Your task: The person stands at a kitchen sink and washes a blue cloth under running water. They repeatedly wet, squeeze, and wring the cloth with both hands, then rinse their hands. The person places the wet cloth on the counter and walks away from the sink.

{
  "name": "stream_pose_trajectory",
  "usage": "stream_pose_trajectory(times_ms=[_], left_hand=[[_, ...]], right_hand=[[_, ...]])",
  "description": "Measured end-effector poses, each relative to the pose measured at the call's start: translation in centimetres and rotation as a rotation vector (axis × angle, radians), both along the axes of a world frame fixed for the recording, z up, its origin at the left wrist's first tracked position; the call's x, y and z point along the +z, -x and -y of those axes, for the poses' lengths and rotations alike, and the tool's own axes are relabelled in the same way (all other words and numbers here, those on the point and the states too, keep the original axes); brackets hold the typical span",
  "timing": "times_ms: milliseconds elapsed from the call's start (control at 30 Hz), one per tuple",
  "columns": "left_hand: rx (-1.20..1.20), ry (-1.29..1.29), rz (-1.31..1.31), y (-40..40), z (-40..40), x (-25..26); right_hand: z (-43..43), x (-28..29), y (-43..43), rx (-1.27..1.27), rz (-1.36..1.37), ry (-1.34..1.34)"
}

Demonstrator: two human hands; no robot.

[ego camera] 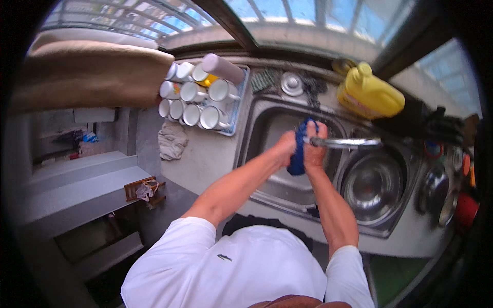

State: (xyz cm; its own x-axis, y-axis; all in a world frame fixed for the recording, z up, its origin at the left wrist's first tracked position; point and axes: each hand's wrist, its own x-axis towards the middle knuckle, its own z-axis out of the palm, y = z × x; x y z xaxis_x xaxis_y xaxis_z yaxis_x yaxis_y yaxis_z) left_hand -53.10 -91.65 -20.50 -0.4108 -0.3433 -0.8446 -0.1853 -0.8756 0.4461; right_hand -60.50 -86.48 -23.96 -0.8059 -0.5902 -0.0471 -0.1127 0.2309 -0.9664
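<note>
A wet-looking dark blue cloth (297, 156) is bunched between my two hands, over the left basin (269, 131) of a stainless steel double sink. My left hand (287, 144) grips its left side. On the other side, my right hand (316, 152) clasps the cloth, partly covered by the spout of the chrome faucet (342, 143). The spout's end is right above my right hand. Most fingers of both hands are hidden by the cloth or turned away from view.
Several white mugs (190, 92) and a pale lilac cup (221, 67) stand on a tray (240, 104) at left, near a crumpled grey rag (172, 141). A yellow jug (369, 92) stands behind the sink. The right basin holds a round metal bowl (369, 192).
</note>
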Motion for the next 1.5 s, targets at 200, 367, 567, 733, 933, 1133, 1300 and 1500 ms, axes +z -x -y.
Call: stream_pose_trajectory(times_ms=[200,367,567,733,933,1133,1300,1500], left_hand=[[0.116,-0.289,-0.326,-1.8,0.7,-4.5],[-0.171,-0.005,0.189,1.3,-0.3,1.0],[0.131,-0.208,-0.315,-2.8,0.9,-6.8],[-0.026,-0.085,-0.142,-2.3,0.8,-4.5],[-0.249,0.102,0.044,-1.0,0.4,-1.5],[-0.131,0.352,-0.071,-0.5,1.3,2.5],[-0.234,0.455,-0.081,-1.2,1.9,4.6],[-0.143,0.558,-0.058,-4.2,1.8,4.6]], right_hand=[[-0.1,3.3,-2.3,0.018,0.061,0.003],[0.0,-3.4,2.7,-0.092,0.146,-0.027],[-0.6,5.4,-4.0,0.036,0.343,0.043],[0.6,1.3,-0.7,0.004,-0.057,0.088],[-0.9,-4.4,2.5,-0.032,-0.028,-0.073],[-3.8,-4.9,3.7,0.070,-0.005,-0.257],[-5.3,-2.9,3.4,0.198,-0.430,-0.202],[-3.3,2.2,2.9,0.200,0.078,-0.025]])
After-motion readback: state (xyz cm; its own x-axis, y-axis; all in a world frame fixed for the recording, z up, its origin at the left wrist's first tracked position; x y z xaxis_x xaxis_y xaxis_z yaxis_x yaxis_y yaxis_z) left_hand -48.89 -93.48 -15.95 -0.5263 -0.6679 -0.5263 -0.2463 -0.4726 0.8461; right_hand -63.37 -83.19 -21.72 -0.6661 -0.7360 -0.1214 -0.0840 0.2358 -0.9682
